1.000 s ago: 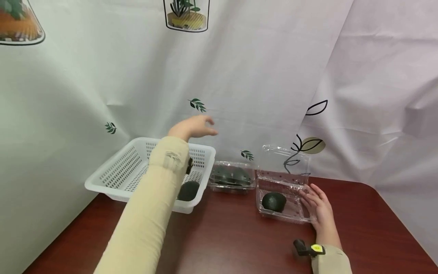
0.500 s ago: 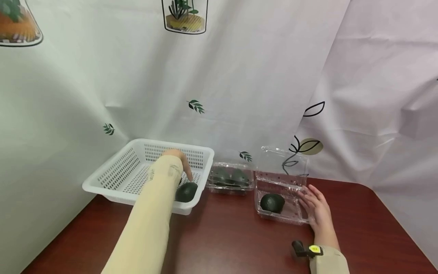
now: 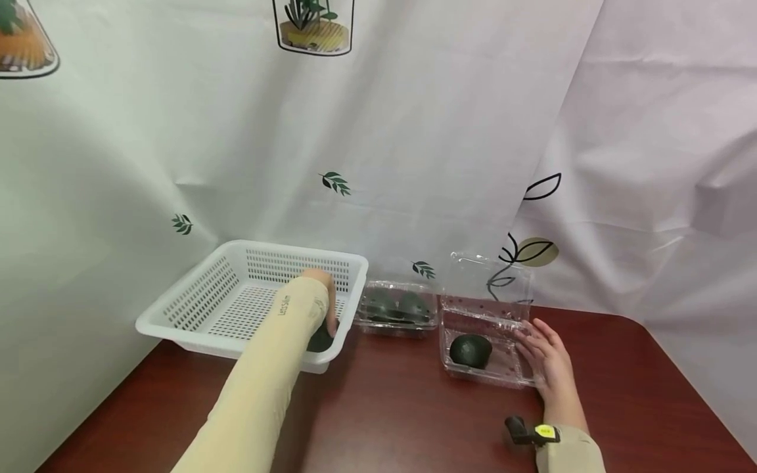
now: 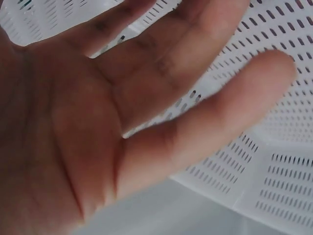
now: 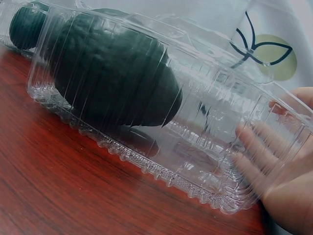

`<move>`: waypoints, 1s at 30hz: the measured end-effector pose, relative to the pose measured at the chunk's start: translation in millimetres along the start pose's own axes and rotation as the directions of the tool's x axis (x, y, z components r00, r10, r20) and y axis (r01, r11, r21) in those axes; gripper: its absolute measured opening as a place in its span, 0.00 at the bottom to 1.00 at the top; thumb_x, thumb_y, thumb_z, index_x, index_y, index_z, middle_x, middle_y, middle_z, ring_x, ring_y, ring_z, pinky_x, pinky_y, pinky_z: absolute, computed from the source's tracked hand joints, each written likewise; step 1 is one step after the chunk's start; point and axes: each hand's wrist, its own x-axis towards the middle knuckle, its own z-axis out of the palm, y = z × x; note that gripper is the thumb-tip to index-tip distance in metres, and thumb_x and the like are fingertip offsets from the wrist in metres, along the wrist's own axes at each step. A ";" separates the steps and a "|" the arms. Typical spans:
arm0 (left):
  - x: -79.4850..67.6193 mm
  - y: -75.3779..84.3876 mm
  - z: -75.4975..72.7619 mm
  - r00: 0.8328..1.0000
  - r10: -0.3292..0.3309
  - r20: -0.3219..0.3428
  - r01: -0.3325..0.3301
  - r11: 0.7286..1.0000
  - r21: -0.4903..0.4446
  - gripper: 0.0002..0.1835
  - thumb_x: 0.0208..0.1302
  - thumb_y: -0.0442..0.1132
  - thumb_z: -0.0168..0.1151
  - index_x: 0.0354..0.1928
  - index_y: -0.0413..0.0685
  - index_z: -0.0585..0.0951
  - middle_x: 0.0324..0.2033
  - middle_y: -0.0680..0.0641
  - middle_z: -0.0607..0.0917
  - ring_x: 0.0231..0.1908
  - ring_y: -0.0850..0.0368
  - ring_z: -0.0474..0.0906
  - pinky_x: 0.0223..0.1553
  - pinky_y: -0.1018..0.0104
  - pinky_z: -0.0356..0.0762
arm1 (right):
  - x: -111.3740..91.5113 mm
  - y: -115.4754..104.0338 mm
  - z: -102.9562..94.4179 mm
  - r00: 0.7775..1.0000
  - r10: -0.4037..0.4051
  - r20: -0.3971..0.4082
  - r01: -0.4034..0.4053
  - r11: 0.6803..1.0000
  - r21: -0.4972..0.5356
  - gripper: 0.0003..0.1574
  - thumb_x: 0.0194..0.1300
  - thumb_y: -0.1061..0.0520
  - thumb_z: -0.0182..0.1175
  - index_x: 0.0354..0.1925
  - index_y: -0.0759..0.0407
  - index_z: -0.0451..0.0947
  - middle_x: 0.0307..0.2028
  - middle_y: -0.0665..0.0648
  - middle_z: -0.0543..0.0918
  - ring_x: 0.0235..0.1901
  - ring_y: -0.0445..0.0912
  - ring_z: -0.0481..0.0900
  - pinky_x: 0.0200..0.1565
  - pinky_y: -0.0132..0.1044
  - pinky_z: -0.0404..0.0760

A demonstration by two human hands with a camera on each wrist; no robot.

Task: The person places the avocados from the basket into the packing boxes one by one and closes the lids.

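My left hand (image 3: 328, 293) reaches down into the white plastic basket (image 3: 251, 244), over a dark green avocado (image 3: 320, 340) in its near right corner. In the left wrist view, the left palm (image 4: 88, 132) and spread fingers (image 4: 225, 112) show with nothing between them; the basket's slotted wall lies behind. On the right, an open clear plastic clamshell box (image 3: 508, 378) holds one dark green avocado (image 3: 470, 351) at its left side. My right hand (image 3: 551, 364) rests against the box's right wall, its fingers extended and visible through the plastic in the right wrist view.
A closed clear box (image 3: 397, 323) with two avocados stands between the basket and the open box, near the back. The clamshell's raised lid (image 3: 485, 276) leans towards a white patterned curtain (image 3: 414, 131). The reddish-brown table (image 3: 378, 407) extends in front.
My left hand has come down from above the basket's back edge into the basket, to the avocado in the near right corner. The right hand and open box have stayed in place.
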 end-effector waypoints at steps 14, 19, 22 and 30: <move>-8.4 -2.5 2.1 0.999 -0.016 -0.030 0.016 0.999 0.030 0.26 0.12 0.39 0.83 0.24 0.40 0.84 0.32 0.41 0.79 0.36 0.47 0.78 0.40 0.54 0.78 | 1.4 -0.3 3.9 0.999 0.027 -0.027 -0.027 1.000 0.011 0.18 0.70 0.68 0.43 0.55 0.53 0.62 0.46 0.44 0.80 0.44 0.40 0.80 0.46 0.32 0.76; -4.9 -6.3 6.5 0.999 0.040 -0.025 -0.040 0.999 0.018 0.19 0.13 0.36 0.83 0.18 0.44 0.84 0.29 0.44 0.80 0.33 0.49 0.78 0.38 0.56 0.79 | 1.3 0.2 4.3 0.999 0.031 -0.030 -0.031 1.000 -0.001 0.19 0.70 0.68 0.43 0.56 0.54 0.61 0.46 0.44 0.80 0.44 0.40 0.80 0.46 0.32 0.76; -0.7 -6.8 7.4 0.999 0.038 -0.010 -0.038 0.999 0.007 0.20 0.10 0.36 0.83 0.17 0.45 0.84 0.29 0.44 0.80 0.32 0.50 0.78 0.38 0.56 0.79 | 1.7 -0.4 3.9 0.999 0.034 -0.037 -0.034 0.999 -0.009 0.20 0.70 0.67 0.44 0.58 0.56 0.59 0.46 0.44 0.79 0.44 0.40 0.80 0.46 0.32 0.76; 27.5 -9.9 2.6 0.990 -0.028 0.140 0.013 0.995 0.102 0.39 0.12 0.46 0.84 0.41 0.49 0.84 0.40 0.43 0.77 0.38 0.50 0.75 0.38 0.56 0.77 | 2.5 -1.6 1.0 0.998 0.037 -0.048 -0.037 0.999 0.001 0.19 0.69 0.68 0.44 0.55 0.53 0.62 0.45 0.44 0.80 0.44 0.40 0.80 0.45 0.32 0.77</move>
